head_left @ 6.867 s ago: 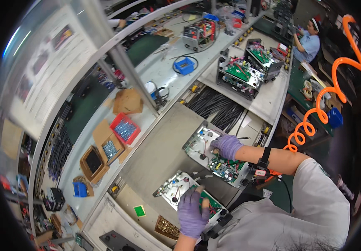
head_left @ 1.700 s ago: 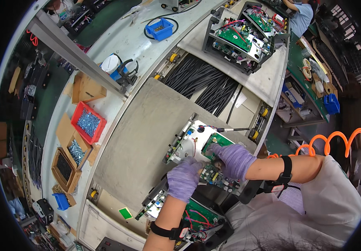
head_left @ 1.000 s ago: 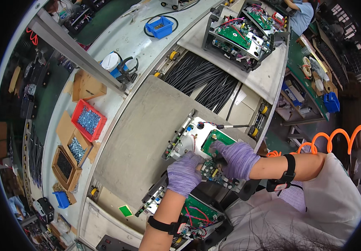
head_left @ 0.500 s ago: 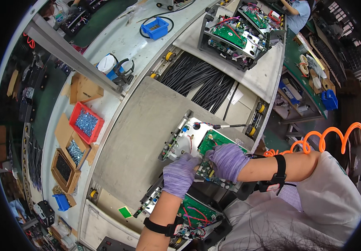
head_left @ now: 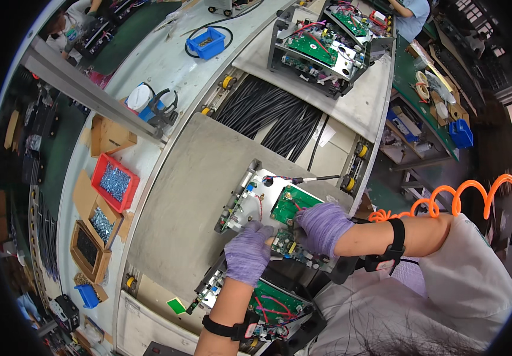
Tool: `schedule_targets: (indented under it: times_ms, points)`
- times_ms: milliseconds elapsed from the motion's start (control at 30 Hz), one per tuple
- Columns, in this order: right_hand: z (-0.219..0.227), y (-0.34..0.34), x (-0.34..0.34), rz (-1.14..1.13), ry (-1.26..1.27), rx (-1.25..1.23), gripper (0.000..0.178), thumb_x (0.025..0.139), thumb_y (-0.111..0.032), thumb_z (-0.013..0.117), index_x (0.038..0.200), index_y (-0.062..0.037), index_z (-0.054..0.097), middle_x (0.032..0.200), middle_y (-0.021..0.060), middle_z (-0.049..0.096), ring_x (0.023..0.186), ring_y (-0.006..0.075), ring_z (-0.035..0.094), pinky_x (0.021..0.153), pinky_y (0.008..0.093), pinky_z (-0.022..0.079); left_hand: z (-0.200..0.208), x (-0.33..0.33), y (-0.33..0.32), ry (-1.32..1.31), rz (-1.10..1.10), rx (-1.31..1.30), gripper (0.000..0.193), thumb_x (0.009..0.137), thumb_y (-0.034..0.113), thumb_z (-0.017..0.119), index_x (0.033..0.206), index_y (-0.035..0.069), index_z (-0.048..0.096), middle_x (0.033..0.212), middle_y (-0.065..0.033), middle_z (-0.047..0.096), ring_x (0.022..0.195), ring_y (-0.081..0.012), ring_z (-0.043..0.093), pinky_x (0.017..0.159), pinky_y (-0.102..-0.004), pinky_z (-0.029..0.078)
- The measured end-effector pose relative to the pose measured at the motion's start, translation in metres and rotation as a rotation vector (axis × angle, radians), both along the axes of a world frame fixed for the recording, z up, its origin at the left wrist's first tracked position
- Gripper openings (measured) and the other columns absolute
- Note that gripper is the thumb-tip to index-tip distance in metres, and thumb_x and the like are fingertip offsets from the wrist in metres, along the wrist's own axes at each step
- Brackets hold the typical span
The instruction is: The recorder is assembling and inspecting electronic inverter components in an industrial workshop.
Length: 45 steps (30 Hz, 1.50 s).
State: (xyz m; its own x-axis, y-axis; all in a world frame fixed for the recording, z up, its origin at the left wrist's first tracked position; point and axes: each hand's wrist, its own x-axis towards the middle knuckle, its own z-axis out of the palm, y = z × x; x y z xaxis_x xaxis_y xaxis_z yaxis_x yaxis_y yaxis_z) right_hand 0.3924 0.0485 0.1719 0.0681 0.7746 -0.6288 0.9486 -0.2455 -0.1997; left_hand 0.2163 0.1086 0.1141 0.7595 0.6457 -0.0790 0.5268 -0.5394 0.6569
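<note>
A metal chassis (head_left: 254, 204) with a green circuit board (head_left: 288, 203) lies on a grey plate in front of me. My left hand (head_left: 248, 254), in a purple knit glove, is at the chassis's near side, its fingers bent together beside the board's lower part. My right hand (head_left: 326, 229), gloved alike, rests over the board's right side with fingers curled down among the components. Whatever the fingertips hold is hidden. Closer to me, partly under my left forearm, is a second chassis (head_left: 276, 299) with a green board and pink and red wires.
Black cables (head_left: 268, 115) lie beyond the plate (head_left: 178, 196). More open chassis (head_left: 318, 53) stand farther back. On the left bench are a red bin of screws (head_left: 114, 183), cardboard boxes (head_left: 89, 246) and blue bins (head_left: 206, 43). An orange coiled hose (head_left: 446, 193) hangs at right.
The scene has shifted slightly left in the picture. My right hand has moved a little to the right relative to the board, uncovering more of it. My left hand stays by the chassis's near side.
</note>
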Motion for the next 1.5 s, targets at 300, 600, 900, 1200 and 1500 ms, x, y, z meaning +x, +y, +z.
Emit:
schedule_targets:
  times_ms: [300, 600, 900, 1200, 1500]
  points:
    - [0.004, -0.01, 0.005, -0.062, 0.063, 0.087, 0.023, 0.071, -0.027, 0.055, 0.066, -0.0055, 0.059, 0.057, 0.0155, 0.056, 0.055, 0.0334, 0.057, 0.053, 0.0431, 0.047, -0.006, -0.001, -0.001, 0.072, -0.005, 0.007, 0.022, 0.071, 0.019, 0.064, 0.092, 0.018, 0.064, 0.096, -0.0057, 0.059, 0.077, -0.027, 0.061, 0.068, -0.0375, 0.049]
    - [-0.005, 0.005, -0.003, 0.061, 0.086, -0.034, 0.018, 0.07, -0.023, 0.054, 0.071, -0.0078, 0.063, 0.058, 0.0146, 0.057, 0.056, 0.033, 0.058, 0.054, 0.0426, 0.048, -0.009, -0.001, -0.003, -0.09, 0.03, 0.025, 0.025, 0.065, 0.01, 0.07, 0.09, 0.009, 0.066, 0.09, -0.0111, 0.062, 0.076, -0.0279, 0.062, 0.069, -0.0344, 0.051]
    - [-0.002, -0.011, 0.017, -0.186, 0.286, -0.013, 0.021, 0.072, -0.01, 0.056, 0.093, -0.0073, 0.058, 0.076, 0.0152, 0.061, 0.071, 0.0322, 0.06, 0.063, 0.0374, 0.048, 0.002, -0.001, -0.009, -0.094, 0.155, 0.051, 0.029, 0.068, 0.013, 0.061, 0.097, 0.009, 0.06, 0.097, -0.0124, 0.059, 0.073, -0.0311, 0.061, 0.063, -0.0389, 0.051]
    - [-0.003, -0.021, 0.022, -0.18, 0.408, 0.145, 0.019, 0.073, -0.009, 0.055, 0.092, -0.0077, 0.057, 0.075, 0.0153, 0.06, 0.071, 0.0326, 0.06, 0.063, 0.0378, 0.048, 0.049, -0.009, -0.004, 0.011, 0.345, 0.319, 0.025, 0.07, 0.011, 0.058, 0.094, 0.008, 0.055, 0.095, -0.0104, 0.053, 0.064, -0.0274, 0.06, 0.053, -0.0347, 0.051]
    - [0.013, 0.01, 0.004, -0.036, 0.502, 0.383, 0.027, 0.079, -0.015, 0.056, 0.105, -0.0082, 0.057, 0.088, 0.0171, 0.061, 0.08, 0.0308, 0.059, 0.07, 0.0351, 0.048, 0.067, 0.003, -0.004, -0.317, 0.26, 0.279, 0.018, 0.075, 0.004, 0.059, 0.093, 0.006, 0.061, 0.095, -0.0129, 0.058, 0.08, -0.0275, 0.06, 0.069, -0.0324, 0.05]
